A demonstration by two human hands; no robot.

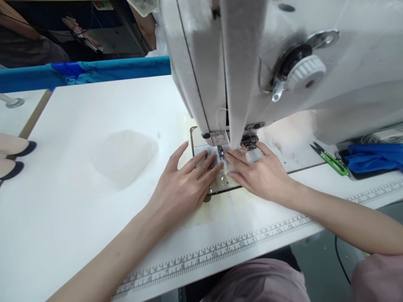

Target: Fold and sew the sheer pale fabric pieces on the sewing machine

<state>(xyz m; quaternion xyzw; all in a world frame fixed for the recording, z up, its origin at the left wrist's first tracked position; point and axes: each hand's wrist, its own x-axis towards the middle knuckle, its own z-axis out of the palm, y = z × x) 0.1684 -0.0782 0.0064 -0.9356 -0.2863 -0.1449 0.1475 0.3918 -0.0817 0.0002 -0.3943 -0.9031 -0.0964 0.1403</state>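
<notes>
My left hand (185, 182) lies palm down with its fingers spread over the metal plate of a white sewing machine (201, 63), left of the presser foot (221, 152). My right hand (262, 174) is on the other side of the foot, fingers extended and thumb apart, tips close to the needle area. Between the fingertips is a small piece of thin, whitish, see-through material (226, 165), partly under the foot. Its edges are mostly hidden by the hands.
A pale, sheer patch (126, 159) shows on the white table at left. Green-handled thread snips (335, 162) lie at right beside blue cloth (374, 157). A printed ruler strip (217, 253) runs along the front edge. Two beige shapes with black ends (14, 155) are far left.
</notes>
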